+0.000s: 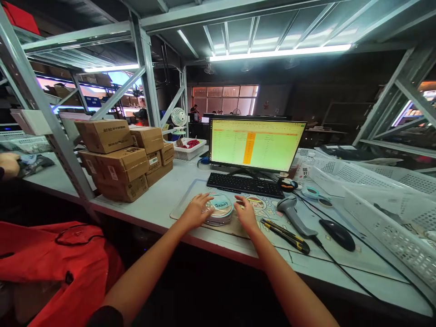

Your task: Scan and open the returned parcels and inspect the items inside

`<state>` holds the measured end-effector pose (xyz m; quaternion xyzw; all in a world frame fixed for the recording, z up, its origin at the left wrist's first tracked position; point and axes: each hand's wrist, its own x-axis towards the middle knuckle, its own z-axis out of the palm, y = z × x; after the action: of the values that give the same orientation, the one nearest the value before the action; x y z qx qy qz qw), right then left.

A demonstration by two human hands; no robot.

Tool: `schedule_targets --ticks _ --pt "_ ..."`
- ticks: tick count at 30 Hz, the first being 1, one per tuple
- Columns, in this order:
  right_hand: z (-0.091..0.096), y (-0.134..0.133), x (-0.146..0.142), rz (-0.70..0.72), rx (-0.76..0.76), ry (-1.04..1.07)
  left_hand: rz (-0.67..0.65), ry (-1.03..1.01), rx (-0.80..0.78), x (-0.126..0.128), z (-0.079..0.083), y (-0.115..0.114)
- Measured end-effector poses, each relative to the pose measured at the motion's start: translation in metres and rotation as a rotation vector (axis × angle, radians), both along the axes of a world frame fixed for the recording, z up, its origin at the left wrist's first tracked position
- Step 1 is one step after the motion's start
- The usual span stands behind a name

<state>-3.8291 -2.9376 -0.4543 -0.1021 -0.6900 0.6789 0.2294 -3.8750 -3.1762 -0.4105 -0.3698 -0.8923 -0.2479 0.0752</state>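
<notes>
A round, clear-topped pouch (pixel 223 205) with a pale blue rim and dark lettering lies on a printed desk mat (pixel 190 200) in front of the keyboard. My left hand (pixel 197 210) rests at the pouch's left side, fingers stretched and apart, the fingertips at its edge. On the other side, my right hand (pixel 245 212) is just off the pouch, its fingers spread with nothing between them. Right of that hand lie black-and-yellow utility knives (pixel 286 235), close together, and a grey barcode scanner (pixel 294 218).
A monitor (pixel 257 143) showing a table stands behind a black keyboard (pixel 245 183). Stacked cardboard boxes (pixel 119 159) are at left, white plastic baskets (pixel 361 177) at right. A mouse (pixel 338 234) and cables lie nearby. Another person's hand (pixel 9 164) shows far left.
</notes>
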Motion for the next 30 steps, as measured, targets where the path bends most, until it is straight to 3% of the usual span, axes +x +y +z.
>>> schedule_targets --ticks 3,6,15,22,30 --pt "-0.009 0.000 -0.016 -0.063 -0.044 -0.056 0.050 -0.051 -0.152 0.012 0.001 0.025" --pt "-0.017 -0.003 -0.019 -0.024 -0.079 -0.092 0.092 -0.016 -0.173 0.013 -0.010 0.036" --pt "-0.013 -0.009 -0.003 0.234 -0.032 -0.093 0.101 0.122 0.305 -0.007 -0.046 0.025" --pt "0.005 -0.029 -0.013 0.446 0.053 -0.019 0.084 0.137 0.375 -0.009 -0.053 0.023" --pt "0.006 -0.023 -0.014 0.299 0.017 -0.004 0.025 0.168 0.348 -0.003 -0.052 0.024"
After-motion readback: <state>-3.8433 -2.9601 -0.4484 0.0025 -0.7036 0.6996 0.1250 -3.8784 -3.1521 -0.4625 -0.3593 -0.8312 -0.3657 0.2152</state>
